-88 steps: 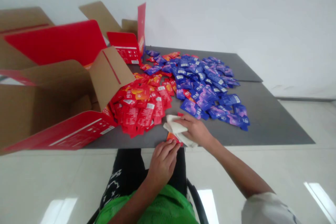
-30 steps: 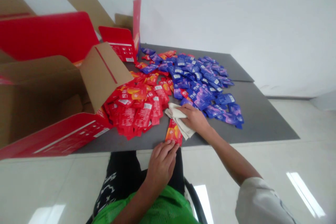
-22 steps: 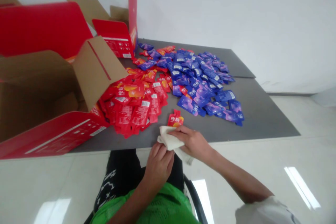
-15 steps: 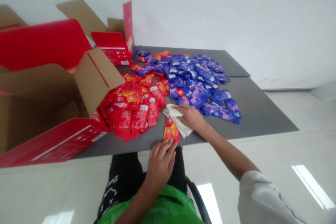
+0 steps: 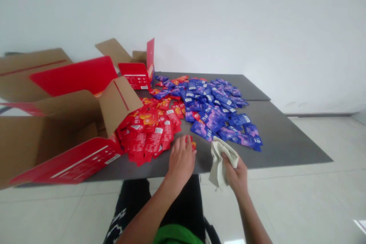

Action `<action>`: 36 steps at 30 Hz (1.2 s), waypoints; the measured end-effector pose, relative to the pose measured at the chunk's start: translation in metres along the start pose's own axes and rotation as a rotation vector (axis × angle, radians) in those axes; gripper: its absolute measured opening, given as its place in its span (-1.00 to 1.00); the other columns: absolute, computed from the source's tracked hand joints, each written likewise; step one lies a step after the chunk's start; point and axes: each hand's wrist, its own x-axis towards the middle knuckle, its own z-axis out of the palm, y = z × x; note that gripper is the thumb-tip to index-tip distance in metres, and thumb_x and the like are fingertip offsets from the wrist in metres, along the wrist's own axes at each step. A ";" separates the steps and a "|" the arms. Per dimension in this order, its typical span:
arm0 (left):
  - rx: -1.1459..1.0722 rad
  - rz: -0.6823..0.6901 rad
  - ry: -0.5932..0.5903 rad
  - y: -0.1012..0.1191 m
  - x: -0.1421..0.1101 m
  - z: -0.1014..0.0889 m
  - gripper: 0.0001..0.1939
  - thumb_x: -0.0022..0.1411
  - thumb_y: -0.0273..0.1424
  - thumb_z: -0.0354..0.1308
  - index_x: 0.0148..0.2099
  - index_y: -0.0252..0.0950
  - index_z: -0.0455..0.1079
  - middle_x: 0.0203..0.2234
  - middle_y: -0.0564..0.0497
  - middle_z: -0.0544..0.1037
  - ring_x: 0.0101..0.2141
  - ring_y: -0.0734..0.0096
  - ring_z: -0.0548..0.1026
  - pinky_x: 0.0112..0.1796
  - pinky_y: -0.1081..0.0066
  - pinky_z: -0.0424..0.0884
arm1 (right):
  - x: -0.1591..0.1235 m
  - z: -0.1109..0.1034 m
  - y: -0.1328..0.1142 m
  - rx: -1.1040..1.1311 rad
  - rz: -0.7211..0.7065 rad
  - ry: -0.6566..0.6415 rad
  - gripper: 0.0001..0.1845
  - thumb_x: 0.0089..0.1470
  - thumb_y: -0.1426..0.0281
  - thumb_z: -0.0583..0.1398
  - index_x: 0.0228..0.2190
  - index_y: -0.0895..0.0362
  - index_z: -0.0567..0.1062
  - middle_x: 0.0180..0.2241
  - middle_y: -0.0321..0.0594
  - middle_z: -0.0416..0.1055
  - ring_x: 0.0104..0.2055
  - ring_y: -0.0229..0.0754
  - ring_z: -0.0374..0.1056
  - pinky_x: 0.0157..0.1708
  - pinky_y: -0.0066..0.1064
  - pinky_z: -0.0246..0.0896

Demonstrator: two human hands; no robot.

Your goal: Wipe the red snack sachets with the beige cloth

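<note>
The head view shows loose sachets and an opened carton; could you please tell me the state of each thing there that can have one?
Brown cardboard carton: open, flaps spread.
Red foil sachets: loose heap at the carton's mouth.
Blue-purple foil sachets: loosely scattered.
Cream cloth: crumpled, gripped in the right hand.
Left hand: open, fingertips on a single red sachet.

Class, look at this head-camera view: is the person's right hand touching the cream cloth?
Touching: the head view shows the right hand closed around the cream cloth, with the fabric bunched in its grip.
</note>
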 end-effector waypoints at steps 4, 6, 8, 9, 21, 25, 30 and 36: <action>0.032 -0.081 -0.066 0.002 0.019 0.016 -0.37 0.32 -0.29 0.26 0.29 -0.55 0.27 0.12 -0.39 0.42 0.13 -0.11 0.37 0.10 0.07 0.37 | 0.001 0.002 0.001 0.036 -0.020 -0.073 -0.69 0.23 0.14 0.25 -0.24 0.12 0.61 -0.33 -0.23 0.51 -0.29 -0.12 0.42 -0.25 -0.37 0.30; -0.010 -0.107 -0.080 -0.001 0.027 0.018 -0.32 0.28 -0.26 0.31 0.30 -0.54 0.25 0.05 -0.36 0.45 0.08 -0.08 0.41 0.09 0.08 0.37 | 0.005 0.002 -0.002 0.038 -0.063 -0.108 -0.71 0.25 0.15 0.24 -0.26 0.11 0.61 -0.32 -0.23 0.50 -0.29 -0.13 0.42 -0.25 -0.38 0.30; -0.125 -0.142 -0.108 -0.006 0.035 0.020 -0.24 0.21 -0.29 0.36 0.34 -0.51 0.22 0.06 -0.35 0.45 0.12 -0.07 0.40 0.14 0.09 0.33 | 0.007 0.002 -0.006 0.034 -0.101 -0.123 -0.72 0.26 0.16 0.22 -0.24 0.10 0.61 -0.30 -0.22 0.51 -0.28 -0.14 0.42 -0.24 -0.38 0.31; -0.210 -0.172 -0.127 -0.009 0.039 0.020 -0.20 0.17 -0.31 0.39 0.35 -0.49 0.20 0.10 -0.36 0.43 0.16 -0.07 0.38 0.17 0.10 0.30 | 0.008 0.002 -0.007 0.032 -0.115 -0.126 -0.72 0.26 0.16 0.22 -0.23 0.10 0.61 -0.30 -0.22 0.52 -0.28 -0.13 0.43 -0.24 -0.39 0.31; -0.585 -0.122 -0.130 -0.020 0.054 -0.017 -0.87 0.23 -0.34 0.31 -0.23 -0.30 0.58 -0.39 0.02 0.61 -0.31 0.29 0.56 -0.23 0.37 0.45 | 0.008 -0.001 -0.005 0.053 -0.192 -0.134 -0.77 0.28 0.22 0.20 -0.21 0.06 0.61 -0.25 -0.19 0.54 -0.22 -0.07 0.50 -0.21 -0.32 0.40; -0.693 0.149 0.087 -0.013 0.038 -0.046 -0.89 0.34 -0.35 0.26 -0.16 -0.24 0.58 -0.24 -0.01 0.62 -0.19 0.35 0.55 -0.11 0.36 0.45 | 0.008 -0.001 -0.005 0.031 -0.175 -0.126 -0.77 0.28 0.21 0.20 -0.24 0.07 0.60 -0.28 -0.20 0.53 -0.25 -0.09 0.48 -0.23 -0.34 0.38; -0.428 0.388 0.034 -0.026 -0.001 -0.045 -0.91 0.32 -0.50 0.26 -0.20 -0.20 0.55 -0.19 0.03 0.63 -0.06 0.31 0.50 0.03 0.22 0.39 | 0.006 -0.001 -0.004 -0.001 -0.160 -0.115 -0.75 0.29 0.20 0.20 -0.23 0.08 0.60 -0.30 -0.21 0.50 -0.27 -0.12 0.44 -0.23 -0.35 0.35; -0.200 0.344 -0.063 -0.038 -0.054 -0.025 -0.69 0.31 -0.39 0.30 0.09 -0.16 0.49 0.09 -0.06 0.52 0.11 0.15 0.44 0.12 0.06 0.36 | 0.006 0.001 -0.002 -0.019 -0.133 -0.112 -0.72 0.28 0.18 0.19 -0.24 0.10 0.60 -0.28 -0.19 0.51 -0.24 -0.11 0.45 -0.21 -0.34 0.36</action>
